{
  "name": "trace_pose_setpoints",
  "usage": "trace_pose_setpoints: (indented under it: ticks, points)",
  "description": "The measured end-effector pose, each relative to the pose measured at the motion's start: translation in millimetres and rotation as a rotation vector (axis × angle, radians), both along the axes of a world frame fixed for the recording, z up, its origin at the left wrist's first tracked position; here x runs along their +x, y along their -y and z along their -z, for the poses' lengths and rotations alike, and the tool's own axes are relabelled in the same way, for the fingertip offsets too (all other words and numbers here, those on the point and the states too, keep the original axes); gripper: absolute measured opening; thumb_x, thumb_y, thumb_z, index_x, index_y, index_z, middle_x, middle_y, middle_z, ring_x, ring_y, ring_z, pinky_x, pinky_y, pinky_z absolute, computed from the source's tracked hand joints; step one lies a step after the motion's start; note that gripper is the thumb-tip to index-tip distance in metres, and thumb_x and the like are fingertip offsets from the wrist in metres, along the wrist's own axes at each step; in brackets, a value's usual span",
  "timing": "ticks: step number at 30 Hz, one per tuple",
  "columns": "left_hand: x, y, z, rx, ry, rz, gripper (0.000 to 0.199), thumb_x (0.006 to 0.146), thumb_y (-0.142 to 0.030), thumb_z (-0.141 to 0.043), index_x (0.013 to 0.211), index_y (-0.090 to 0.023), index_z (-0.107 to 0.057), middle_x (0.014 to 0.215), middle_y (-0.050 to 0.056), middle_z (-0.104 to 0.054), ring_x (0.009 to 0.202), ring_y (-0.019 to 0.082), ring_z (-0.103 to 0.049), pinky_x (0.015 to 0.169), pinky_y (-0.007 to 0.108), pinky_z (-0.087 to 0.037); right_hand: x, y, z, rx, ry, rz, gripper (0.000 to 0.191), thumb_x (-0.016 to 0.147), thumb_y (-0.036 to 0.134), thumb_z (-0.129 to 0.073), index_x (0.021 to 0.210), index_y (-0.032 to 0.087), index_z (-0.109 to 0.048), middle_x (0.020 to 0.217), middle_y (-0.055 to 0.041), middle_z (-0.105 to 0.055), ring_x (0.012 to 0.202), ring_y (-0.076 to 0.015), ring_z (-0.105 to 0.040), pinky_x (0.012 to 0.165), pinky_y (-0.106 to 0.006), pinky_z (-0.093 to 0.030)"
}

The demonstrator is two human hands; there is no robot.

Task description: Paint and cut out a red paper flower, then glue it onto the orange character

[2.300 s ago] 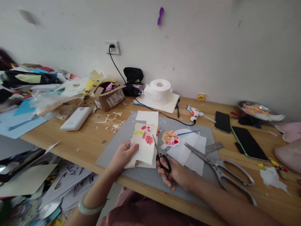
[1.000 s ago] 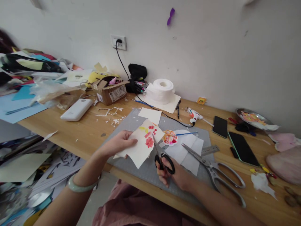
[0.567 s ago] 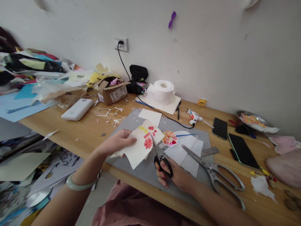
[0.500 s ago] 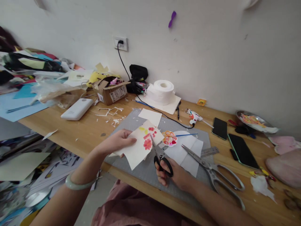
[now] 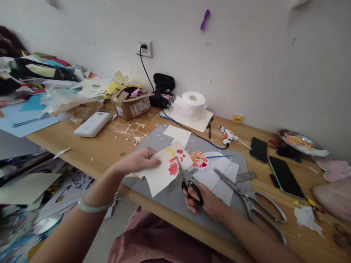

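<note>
My left hand pinches a sheet of white paper painted with red flowers and some yellow marks. Black-handled scissors are in my right hand, with my fingers through the loops. Their blades meet the paper beside the larger red flower. Just right of the sheet lies a cut-out of orange and red flowers. Beneath both hands is a grey cutting mat. Large silver scissors rest to the right of my right hand, partly over a metal ruler.
Along the wall stand an open cardboard box, a paper roll and a hot glue gun. Two phones and a metal bowl are at the right. A white power bank and paper scraps lie left.
The whole view has shifted slightly, so things appear a little further right. Both hands keep their hold, and the scissor blades remain at the paper by the red flower.
</note>
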State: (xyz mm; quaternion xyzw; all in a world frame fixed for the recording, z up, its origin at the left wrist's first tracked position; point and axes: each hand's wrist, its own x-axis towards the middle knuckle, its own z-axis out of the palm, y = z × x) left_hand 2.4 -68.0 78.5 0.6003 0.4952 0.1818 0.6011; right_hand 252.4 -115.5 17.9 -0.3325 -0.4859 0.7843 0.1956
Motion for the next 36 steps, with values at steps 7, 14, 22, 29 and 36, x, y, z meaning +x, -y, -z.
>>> trace_pose_setpoints:
  ticks: [7,14,22,29,36]
  points:
    - [-3.7,-4.5,-6.7,0.029,-0.058,0.067,0.027,0.062,-0.042,-0.069,0.058,-0.016,-0.063,0.051,0.001,-0.061,0.043,0.010,-0.050,0.038,0.018,-0.034,3.0,-4.4,-3.1,0.031,0.024,-0.054,0.066,0.066,0.082,-0.064,0.070,0.020,-0.041,0.052,0.0095,-0.037,0.041,-0.0051,-0.036,0.039,-0.020,-0.023]
    - [-12.3,-12.5,-4.9,0.032,-0.098,0.132,0.027,0.063,-0.042,-0.069,0.062,-0.015,-0.067,0.054,0.002,-0.064,0.044,0.012,-0.052,0.040,0.019,-0.038,2.8,-5.7,-7.7,0.036,0.051,-0.098,0.067,0.064,0.082,-0.065,0.068,0.021,-0.039,0.049,0.0110,-0.034,0.039,-0.0040,-0.032,0.037,-0.020,-0.020]
    - [-9.7,-17.7,-9.4,0.047,-0.095,0.200,0.024,0.063,-0.037,-0.071,0.054,-0.016,-0.063,0.048,0.001,-0.059,0.042,0.011,-0.048,0.037,0.019,-0.036,1.7,-5.8,-11.5,0.044,0.079,-0.106,0.067,0.062,0.083,-0.065,0.067,0.021,-0.040,0.047,0.0112,-0.035,0.039,-0.0041,-0.033,0.037,-0.019,-0.022]
    - [-8.5,-21.7,-13.8,0.033,-0.079,0.223,0.025,0.066,-0.040,-0.070,0.058,-0.016,-0.067,0.049,0.002,-0.062,0.040,0.011,-0.051,0.035,0.018,-0.036,3.8,-7.8,-10.7,0.042,0.043,-0.099,0.058,0.069,0.070,-0.070,0.066,0.021,-0.040,0.049,0.0104,-0.036,0.039,-0.0035,-0.031,0.037,-0.020,-0.019]
    - [-6.8,-22.8,-20.9,0.001,-0.099,0.294,0.025,0.069,-0.038,-0.069,0.059,-0.015,-0.067,0.047,0.001,-0.062,0.037,0.010,-0.049,0.035,0.018,-0.037,7.1,-8.6,-15.1,0.027,0.027,-0.106,0.056,0.069,0.066,-0.072,0.065,0.021,-0.040,0.048,0.0103,-0.035,0.041,-0.0037,-0.030,0.038,-0.020,-0.019]
